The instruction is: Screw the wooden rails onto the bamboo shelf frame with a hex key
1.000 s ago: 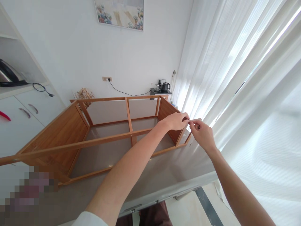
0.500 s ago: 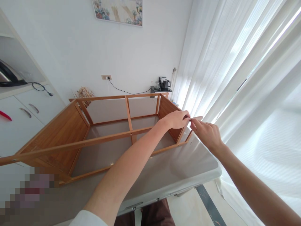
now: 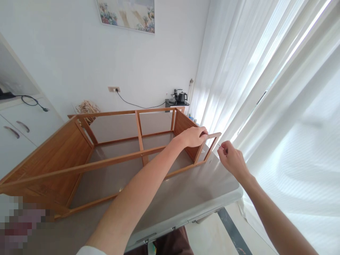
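A brown wooden shelf frame (image 3: 55,156) with panelled ends lies on its side on the table. My left hand (image 3: 195,136) is closed over the upper rail near the frame's right end, fingertips curled round the wood. Just right of that end, apart from the frame, my right hand (image 3: 231,156) is held in the air with thumb and fingers pinched. A thin, small tip shows at those fingers, too small to name. Near the frame's right foot, a tiny metal piece (image 3: 210,161) rests on the tabletop.
The grey table (image 3: 196,186) has a rounded front right corner. White curtains (image 3: 297,152) hang close on the right. Behind the frame are a black kettle (image 3: 182,97) on a small stand and a dried straw bundle (image 3: 86,107). White cabinets (image 3: 16,134) stand left.
My right hand has drawn away from the rail end, down and to the right, leaving the end uncovered. My left hand stays on the rail. The view has shifted slightly right.
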{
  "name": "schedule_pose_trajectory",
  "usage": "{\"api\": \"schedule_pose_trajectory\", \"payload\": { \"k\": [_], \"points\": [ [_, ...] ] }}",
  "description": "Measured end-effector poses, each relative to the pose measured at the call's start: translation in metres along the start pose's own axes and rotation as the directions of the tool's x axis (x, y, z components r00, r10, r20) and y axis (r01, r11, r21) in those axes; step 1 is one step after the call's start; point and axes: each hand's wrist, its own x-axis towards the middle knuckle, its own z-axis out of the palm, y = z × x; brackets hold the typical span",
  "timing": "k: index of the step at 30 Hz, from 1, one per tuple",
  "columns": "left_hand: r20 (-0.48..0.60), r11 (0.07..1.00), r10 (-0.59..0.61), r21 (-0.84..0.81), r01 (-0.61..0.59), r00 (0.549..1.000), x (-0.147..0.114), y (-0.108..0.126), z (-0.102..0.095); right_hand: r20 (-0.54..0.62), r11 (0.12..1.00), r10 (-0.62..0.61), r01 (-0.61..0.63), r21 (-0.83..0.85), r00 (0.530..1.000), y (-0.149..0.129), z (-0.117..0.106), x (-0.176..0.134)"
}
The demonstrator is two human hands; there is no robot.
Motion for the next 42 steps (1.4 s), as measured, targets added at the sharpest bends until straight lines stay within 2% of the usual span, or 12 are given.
{"api": "schedule_pose_trajectory", "payload": {
  "k": [2,4,9,15,21,30,36,42],
  "points": [
    [-0.008,1.000,0.005,0.001,-0.005,1.000,0.001,-0.001,0.001,0.162,0.988,0.110,-0.125,0.087,0.981,0.025,0.013,-0.013],
    [-0.006,1.000,0.009,0.002,-0.009,1.000,0.002,-0.002,0.002,0.288,0.980,0.137,-0.172,0.098,0.948,0.050,0.028,-0.024],
    [-0.012,0.999,0.026,0.031,-0.026,1.000,0.000,0.001,0.001,0.374,0.970,0.175,-0.226,0.096,0.911,0.087,0.057,-0.039],
    [0.013,0.999,-0.007,0.042,0.007,1.000,-0.002,0.004,-0.001,0.374,0.953,0.261,-0.300,0.050,0.890,0.098,0.075,-0.036],
    [0.009,0.999,-0.003,0.044,0.003,1.000,-0.002,0.004,-0.001,0.357,0.947,0.287,-0.319,0.032,0.889,0.105,0.089,-0.025],
    [-0.030,0.996,0.029,0.079,-0.027,0.999,0.003,0.000,0.004,0.381,0.960,0.200,-0.258,0.110,0.903,0.119,0.100,-0.027],
    [-0.032,0.996,0.037,0.086,-0.034,0.999,0.003,-0.001,0.005,0.379,0.952,0.202,-0.272,0.141,0.903,0.122,0.103,-0.036],
    [-0.064,0.989,0.056,0.137,-0.047,0.996,0.000,0.004,0.006,0.358,0.946,0.270,-0.316,0.075,0.894,0.129,0.092,-0.052]
  ]
}}
